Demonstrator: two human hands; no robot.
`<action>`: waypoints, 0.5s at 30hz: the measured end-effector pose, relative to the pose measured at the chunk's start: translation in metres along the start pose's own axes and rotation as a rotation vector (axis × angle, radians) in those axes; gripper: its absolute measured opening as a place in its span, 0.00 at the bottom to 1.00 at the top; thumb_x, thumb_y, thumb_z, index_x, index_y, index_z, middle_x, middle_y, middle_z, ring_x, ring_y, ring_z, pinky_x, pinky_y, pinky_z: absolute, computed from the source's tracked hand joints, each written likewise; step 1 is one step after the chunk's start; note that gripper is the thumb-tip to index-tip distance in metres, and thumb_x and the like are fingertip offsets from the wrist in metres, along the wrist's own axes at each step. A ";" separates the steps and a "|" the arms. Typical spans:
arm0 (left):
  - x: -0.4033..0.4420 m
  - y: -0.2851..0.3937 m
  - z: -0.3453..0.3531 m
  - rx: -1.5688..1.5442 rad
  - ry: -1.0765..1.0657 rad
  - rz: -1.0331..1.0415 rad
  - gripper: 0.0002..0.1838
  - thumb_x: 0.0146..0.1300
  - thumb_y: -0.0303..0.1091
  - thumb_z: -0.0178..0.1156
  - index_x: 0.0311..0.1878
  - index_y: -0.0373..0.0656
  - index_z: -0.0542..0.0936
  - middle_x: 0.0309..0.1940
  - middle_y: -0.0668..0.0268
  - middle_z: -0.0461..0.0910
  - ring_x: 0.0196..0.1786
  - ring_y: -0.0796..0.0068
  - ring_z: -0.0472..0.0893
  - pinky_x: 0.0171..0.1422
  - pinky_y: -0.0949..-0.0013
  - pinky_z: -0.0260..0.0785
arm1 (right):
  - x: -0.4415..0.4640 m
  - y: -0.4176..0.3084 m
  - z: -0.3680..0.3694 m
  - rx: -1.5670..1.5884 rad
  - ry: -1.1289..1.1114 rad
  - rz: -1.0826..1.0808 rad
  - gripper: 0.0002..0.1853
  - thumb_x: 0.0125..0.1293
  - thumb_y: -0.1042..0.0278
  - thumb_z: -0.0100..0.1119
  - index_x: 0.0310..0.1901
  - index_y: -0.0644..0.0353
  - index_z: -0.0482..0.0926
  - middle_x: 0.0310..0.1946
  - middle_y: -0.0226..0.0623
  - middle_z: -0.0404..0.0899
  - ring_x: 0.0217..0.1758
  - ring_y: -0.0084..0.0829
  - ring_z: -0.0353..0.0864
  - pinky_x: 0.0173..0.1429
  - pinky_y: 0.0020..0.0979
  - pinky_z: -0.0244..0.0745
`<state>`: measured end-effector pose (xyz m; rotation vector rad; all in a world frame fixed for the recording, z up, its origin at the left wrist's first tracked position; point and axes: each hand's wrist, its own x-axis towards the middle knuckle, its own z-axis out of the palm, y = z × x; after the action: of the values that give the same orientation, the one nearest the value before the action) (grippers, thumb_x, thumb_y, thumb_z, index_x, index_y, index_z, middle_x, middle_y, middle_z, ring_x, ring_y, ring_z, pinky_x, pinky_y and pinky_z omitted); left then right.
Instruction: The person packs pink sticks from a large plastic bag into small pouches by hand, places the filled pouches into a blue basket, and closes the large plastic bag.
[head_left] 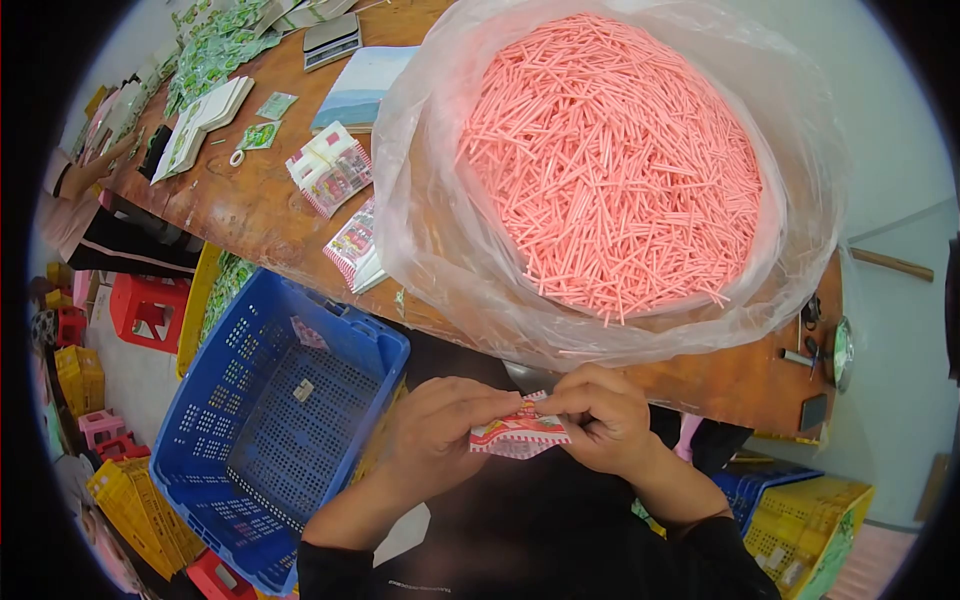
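Between my two hands is a small red and white printed packet point(520, 430), held in front of my body just below the table edge. My left hand point(440, 425) pinches its left side, thumb on top. The fingers of my right hand point(600, 415) close on its upper right edge. Beyond them, a large clear plastic bag point(420, 230) stands open on the table, with a heap of short pink sticks point(620, 170) inside. Stacks of similar packets point(330, 170) lie on the table left of the bag, one more point(355, 245) nearer the edge.
A blue crate point(290, 400) with a few small pieces inside sits left of my hands. On the wooden table point(260, 200) are a scale point(332, 42), a booklet point(365, 85) and green packets point(260, 135). Another person point(85, 210) is at the far left. Yellow crates point(810, 520) stand lower right.
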<state>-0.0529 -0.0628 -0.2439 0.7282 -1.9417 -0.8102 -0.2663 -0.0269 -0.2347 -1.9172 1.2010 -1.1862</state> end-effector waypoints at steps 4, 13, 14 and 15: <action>-0.001 0.000 -0.002 -0.001 -0.011 -0.011 0.23 0.44 0.24 0.74 0.47 0.46 0.84 0.37 0.66 0.85 0.39 0.64 0.85 0.40 0.64 0.74 | 0.000 0.000 0.001 -0.003 0.003 -0.001 0.16 0.49 0.83 0.69 0.41 0.55 0.87 0.32 0.31 0.80 0.20 0.18 0.75 0.22 0.21 0.70; -0.002 -0.001 0.000 0.016 -0.002 -0.010 0.23 0.44 0.26 0.75 0.48 0.46 0.84 0.37 0.66 0.85 0.39 0.64 0.85 0.41 0.65 0.74 | 0.000 0.001 -0.001 -0.003 -0.007 0.003 0.14 0.50 0.81 0.71 0.40 0.56 0.86 0.32 0.31 0.80 0.19 0.17 0.74 0.23 0.21 0.69; -0.002 -0.001 0.000 0.015 -0.001 -0.007 0.23 0.44 0.27 0.75 0.48 0.46 0.84 0.37 0.66 0.85 0.39 0.64 0.85 0.41 0.65 0.73 | 0.000 0.001 -0.001 0.003 -0.006 0.003 0.14 0.50 0.81 0.72 0.40 0.56 0.86 0.32 0.31 0.80 0.19 0.17 0.74 0.22 0.21 0.69; -0.002 -0.001 0.000 0.018 -0.002 -0.010 0.23 0.44 0.27 0.76 0.48 0.46 0.84 0.37 0.66 0.85 0.39 0.64 0.85 0.41 0.65 0.73 | 0.000 0.001 -0.001 0.008 -0.005 0.003 0.14 0.50 0.81 0.72 0.40 0.56 0.86 0.32 0.31 0.80 0.19 0.17 0.74 0.22 0.21 0.69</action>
<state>-0.0519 -0.0621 -0.2461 0.7482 -1.9509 -0.8014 -0.2679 -0.0277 -0.2345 -1.9106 1.1940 -1.1831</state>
